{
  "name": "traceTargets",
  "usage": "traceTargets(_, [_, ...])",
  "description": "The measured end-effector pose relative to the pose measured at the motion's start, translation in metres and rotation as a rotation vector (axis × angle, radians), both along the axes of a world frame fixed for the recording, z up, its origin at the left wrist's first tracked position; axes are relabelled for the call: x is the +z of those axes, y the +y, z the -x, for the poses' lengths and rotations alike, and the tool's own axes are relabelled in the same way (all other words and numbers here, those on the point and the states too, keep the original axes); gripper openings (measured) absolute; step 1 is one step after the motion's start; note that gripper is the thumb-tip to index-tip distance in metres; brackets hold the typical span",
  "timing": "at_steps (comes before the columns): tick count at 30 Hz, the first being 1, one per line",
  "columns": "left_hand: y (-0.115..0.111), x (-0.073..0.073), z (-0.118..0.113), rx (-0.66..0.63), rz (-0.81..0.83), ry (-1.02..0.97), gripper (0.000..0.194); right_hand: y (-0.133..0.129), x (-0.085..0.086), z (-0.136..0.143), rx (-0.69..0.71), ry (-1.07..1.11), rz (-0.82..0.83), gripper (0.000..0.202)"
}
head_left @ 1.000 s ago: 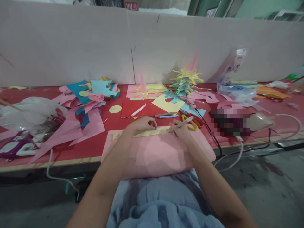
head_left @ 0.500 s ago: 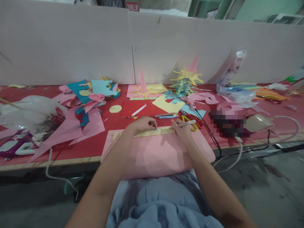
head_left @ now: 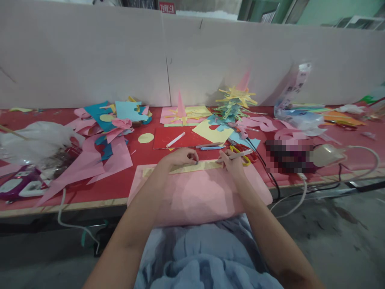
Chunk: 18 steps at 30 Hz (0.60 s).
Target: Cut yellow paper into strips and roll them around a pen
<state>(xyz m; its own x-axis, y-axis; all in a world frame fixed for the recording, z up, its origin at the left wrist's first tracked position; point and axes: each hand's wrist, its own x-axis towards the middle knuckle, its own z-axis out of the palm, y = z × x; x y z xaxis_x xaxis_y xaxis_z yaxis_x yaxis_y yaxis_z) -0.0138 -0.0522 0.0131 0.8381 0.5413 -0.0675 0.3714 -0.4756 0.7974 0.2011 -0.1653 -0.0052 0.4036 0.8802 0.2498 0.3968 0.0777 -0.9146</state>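
A long pale yellow strip (head_left: 198,167) lies across the upper part of a pink sheet or pad (head_left: 198,196) in front of me. My left hand (head_left: 183,156) rests on the strip's middle with curled fingers, holding it down at the fingertips. Near the strip's right end, my right hand (head_left: 233,161) is closed around a light-coloured pen (head_left: 242,154), its tip close to the strip. Just behind that hand lie scissors with yellow handles (head_left: 247,159), partly covered by it. A blue pen (head_left: 212,148) lies beyond the strip.
A white-pink pen (head_left: 176,139) lies on a red sheet (head_left: 162,137). Cut paper (head_left: 116,154) is piled at left. A layered paper tree (head_left: 236,104) and a pink cone (head_left: 181,106) stand behind. A glue gun (head_left: 240,129) trails a black cord. Plastic bags (head_left: 39,138) flank the area.
My right hand has shifted very slightly right, and the pen's rear end now points a little further right and higher. My left hand and the strip stay in place.
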Motion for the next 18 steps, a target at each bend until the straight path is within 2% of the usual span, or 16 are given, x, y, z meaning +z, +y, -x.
traceTargets(5, [0.001,-0.002,0.000,-0.001,-0.003,-0.012,0.019,0.000,0.003,0.002,-0.037,0.035,-0.021,0.040])
traceTargets(10, [0.001,-0.002,0.000,-0.010,0.005,-0.018,0.019,-0.002,0.007,0.005,0.039,-0.051,0.021,0.044])
traceTargets(18, [-0.004,0.009,0.000,-0.042,0.006,0.021,0.021,-0.003,0.003,0.006,0.036,-0.105,0.020,0.039])
